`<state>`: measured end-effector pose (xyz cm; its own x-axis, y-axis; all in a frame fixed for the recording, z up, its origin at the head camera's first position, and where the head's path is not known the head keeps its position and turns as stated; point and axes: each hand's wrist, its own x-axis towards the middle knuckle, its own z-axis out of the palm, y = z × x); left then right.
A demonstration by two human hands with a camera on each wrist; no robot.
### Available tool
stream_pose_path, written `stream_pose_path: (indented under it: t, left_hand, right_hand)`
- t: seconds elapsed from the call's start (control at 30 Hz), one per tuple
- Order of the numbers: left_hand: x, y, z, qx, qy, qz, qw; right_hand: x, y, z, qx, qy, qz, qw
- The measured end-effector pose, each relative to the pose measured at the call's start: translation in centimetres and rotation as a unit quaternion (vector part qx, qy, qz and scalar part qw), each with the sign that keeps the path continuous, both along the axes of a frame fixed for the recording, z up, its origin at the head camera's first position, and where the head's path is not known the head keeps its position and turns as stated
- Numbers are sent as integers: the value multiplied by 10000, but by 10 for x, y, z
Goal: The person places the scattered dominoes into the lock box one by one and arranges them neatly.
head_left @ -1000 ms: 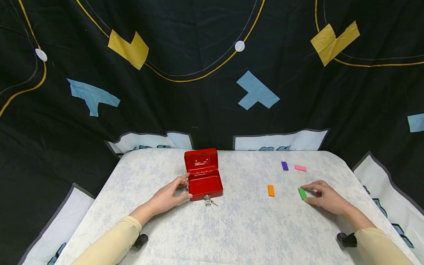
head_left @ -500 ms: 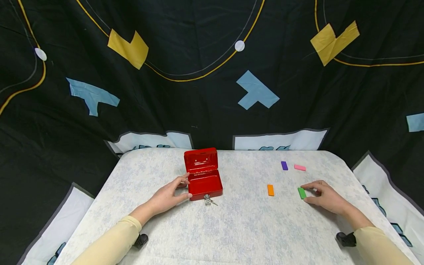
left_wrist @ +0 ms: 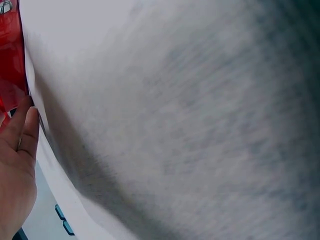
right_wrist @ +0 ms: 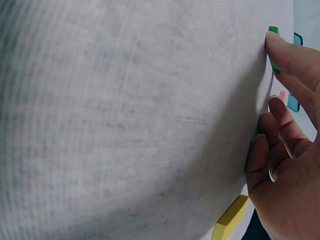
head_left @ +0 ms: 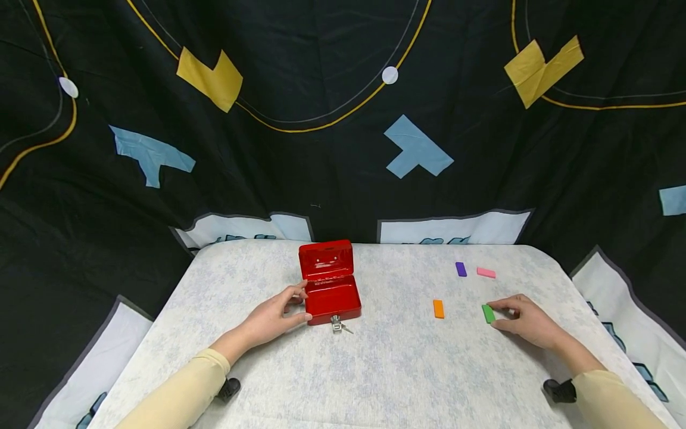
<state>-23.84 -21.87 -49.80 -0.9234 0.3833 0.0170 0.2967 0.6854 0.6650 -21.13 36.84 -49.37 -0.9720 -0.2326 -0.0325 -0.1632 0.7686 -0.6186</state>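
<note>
the green block (head_left: 488,314) is on the right part of the table (head_left: 396,369), slanting so that its far end points a little left. the right hand (head_left: 525,322) pinches it, thumb at the near end and index finger at the far end; the right wrist view shows the thumb tip against it, the other fingers loosely bent. whether the block is raised off the cloth i cannot tell.

the red box (head_left: 348,314) stands left of the middle of the table, its lid (head_left: 326,260) up and leaning back on the far side. the left hand (head_left: 270,316) is relaxed and holds nothing in its grasp; its thumb touches the box's near left corner and its index finger rests by the far left part, near the hinge. a metal padlock (head_left: 336,325) hangs at the near side of the box, with a key (head_left: 347,329) to its right.

left of the green block lies an orange block (head_left: 438,308). farther back are a purple block (head_left: 461,269) and, just right of it, a pink block (head_left: 486,272).

each forearm wears a pale yellow sleeve, with a black device near the wrist. beyond the table hangs a black cloth (head_left: 321,185) with yellow shapes, blue shapes and curved yellow lines.
</note>
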Motion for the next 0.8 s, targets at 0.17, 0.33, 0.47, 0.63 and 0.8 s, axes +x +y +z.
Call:
stream_pose_path:
  t: [0.17, 0.33, 0.47, 0.63, 0.8]
  left_hand:
    - [0, 1, 0, -22, -10, -1, 10000]
    - [0, 0, 0, -28, -12, 5, 10000]
    - [-1, 0, 0, -17, -25, 12, 10000]
    - [-1, 1, 0, 2, -66, 29, 10000]
    - [0, 0, 0, 3, -86, 29, 10000]
  right_hand:
    - [0, 0, -1, 21, -21, -42, 10000]
    - [-1, 1, -1, -13, -102, -104, 9999]
    - [0, 2, -3, 53, -70, -138, 9999]
    - [-1, 2, -5, 62, -19, -206, 9998]
    - [-2, 2, -5, 119, 10, -252, 9996]
